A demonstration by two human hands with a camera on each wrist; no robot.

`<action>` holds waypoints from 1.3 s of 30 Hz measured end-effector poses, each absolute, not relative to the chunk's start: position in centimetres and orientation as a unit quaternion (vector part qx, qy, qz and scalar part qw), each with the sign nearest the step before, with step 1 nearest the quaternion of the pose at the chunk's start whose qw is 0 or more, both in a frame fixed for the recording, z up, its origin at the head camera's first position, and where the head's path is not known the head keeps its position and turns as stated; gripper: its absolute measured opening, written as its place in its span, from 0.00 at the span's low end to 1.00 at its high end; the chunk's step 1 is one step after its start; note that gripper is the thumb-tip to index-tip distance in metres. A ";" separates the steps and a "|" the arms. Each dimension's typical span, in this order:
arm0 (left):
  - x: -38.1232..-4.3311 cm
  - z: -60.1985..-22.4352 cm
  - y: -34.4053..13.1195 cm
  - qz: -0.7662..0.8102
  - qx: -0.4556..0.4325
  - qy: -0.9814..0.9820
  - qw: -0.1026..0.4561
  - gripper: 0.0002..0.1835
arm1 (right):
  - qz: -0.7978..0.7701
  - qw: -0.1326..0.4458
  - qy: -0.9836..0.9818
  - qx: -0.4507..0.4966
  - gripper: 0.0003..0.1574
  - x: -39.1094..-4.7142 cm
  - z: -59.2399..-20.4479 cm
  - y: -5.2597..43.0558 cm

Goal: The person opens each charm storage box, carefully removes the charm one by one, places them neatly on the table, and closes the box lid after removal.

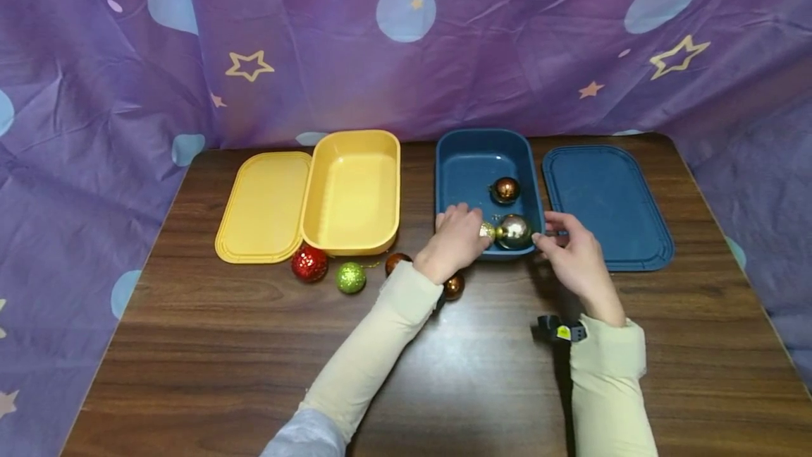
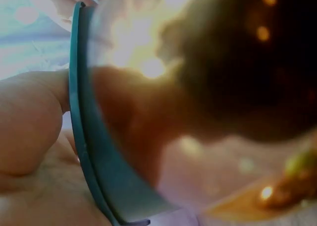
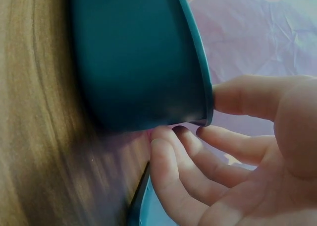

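A dark blue box (image 1: 469,161) stands right of centre on the table, with a shiny brown ball (image 1: 505,190), a larger gold bauble (image 1: 514,231) and a glittery gold ball (image 1: 487,230) inside. My left hand (image 1: 458,237) grips the rim at its near left corner, close to the glittery ball. On the box's right side, my right hand (image 1: 574,256) pinches the rim; the right wrist view has the thumb (image 3: 242,94) at the edge and fingers (image 3: 166,161) curled beside the outer wall. A blurred brown ball (image 2: 237,72) fills much of the left wrist view.
A yellow box (image 1: 352,196) stands to the left beside its yellow lid (image 1: 263,206). In front lie a red ball (image 1: 309,264), a green ball (image 1: 351,278) and two brown balls (image 1: 397,261), partly behind my left arm. A blue lid (image 1: 609,206) lies at the right.
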State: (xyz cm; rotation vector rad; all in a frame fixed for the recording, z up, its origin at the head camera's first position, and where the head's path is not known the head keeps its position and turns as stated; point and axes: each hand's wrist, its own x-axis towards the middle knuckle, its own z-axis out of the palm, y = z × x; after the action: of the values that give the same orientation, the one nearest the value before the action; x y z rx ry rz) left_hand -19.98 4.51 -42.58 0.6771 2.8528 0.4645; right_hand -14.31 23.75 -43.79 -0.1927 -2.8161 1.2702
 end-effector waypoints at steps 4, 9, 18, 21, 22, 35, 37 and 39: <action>-19.9 -42.7 4.5 0.172 0.229 0.955 0.077 0.14 | 0.410 0.022 -0.910 -0.065 0.29 -14.3 -43.8 23.8; -19.8 -42.7 4.5 0.197 0.223 0.952 0.067 0.15 | 0.409 0.019 -0.910 -0.068 0.29 -14.3 -43.6 23.9; -19.6 -42.8 4.3 0.229 0.220 0.946 0.069 0.27 | 0.407 0.022 -0.911 -0.063 0.29 -14.2 -43.7 24.0; -19.6 -42.9 4.3 0.233 0.223 0.944 0.070 0.26 | 0.409 0.016 -0.910 -0.061 0.30 -14.2 -43.7 24.0; -19.5 -42.9 4.2 0.236 0.225 0.942 0.072 0.26 | 0.410 0.015 -0.910 -0.062 0.30 -14.2 -43.7 24.0; -19.6 -42.6 2.5 0.365 0.248 0.896 0.041 0.24 | 0.409 0.009 -0.910 -0.060 0.30 -14.1 -43.6 24.0; -19.4 -42.3 2.2 0.389 0.241 0.889 0.028 0.24 | 0.409 0.008 -0.911 -0.059 0.30 -14.1 -43.6 23.9; -19.2 -42.1 1.8 0.409 0.231 0.882 0.016 0.24 | 0.408 0.008 -0.911 -0.058 0.30 -14.1 -43.6 24.0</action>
State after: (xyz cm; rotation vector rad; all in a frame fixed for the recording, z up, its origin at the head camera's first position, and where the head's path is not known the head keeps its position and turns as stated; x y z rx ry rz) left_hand -19.17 1.82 -42.12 0.7195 2.7437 1.2732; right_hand -14.11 23.96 -43.57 -0.1799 -2.8480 1.2759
